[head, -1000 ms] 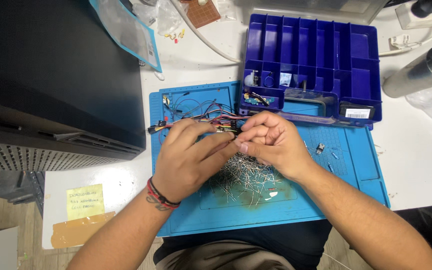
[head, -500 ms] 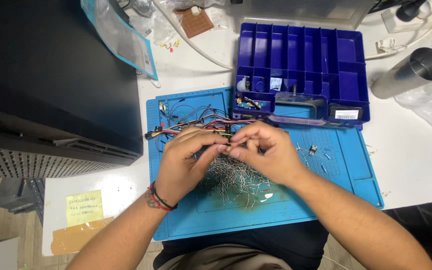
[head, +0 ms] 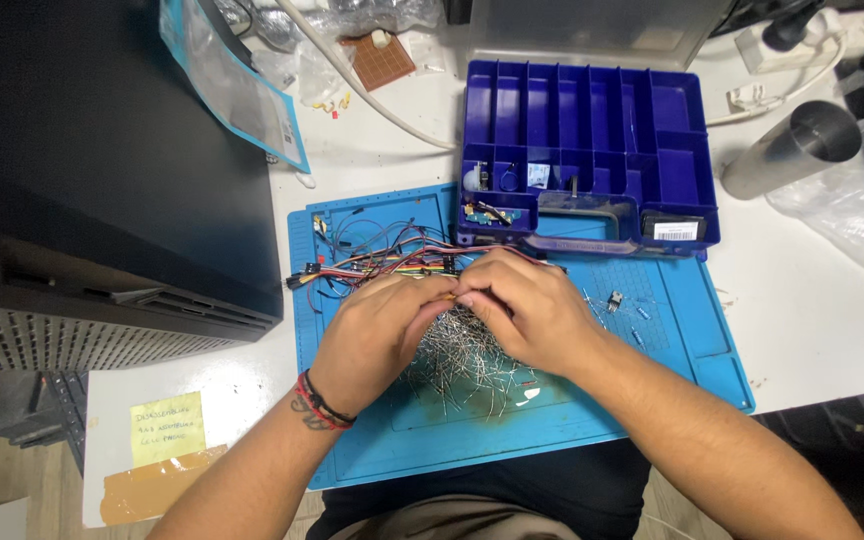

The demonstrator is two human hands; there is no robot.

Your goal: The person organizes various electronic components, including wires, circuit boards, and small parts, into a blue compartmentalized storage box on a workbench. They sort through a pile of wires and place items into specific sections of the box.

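Left hand & right hand meet fingertip to fingertip over blue work mat, fingers curled tight, pinching a small orange-tipped part btwn them; can't tell exactly what. Directly under hands: pile of thin metal leads. Coloured jumper wires just behind, touching mat. Blue compartment box at mat's far edge.
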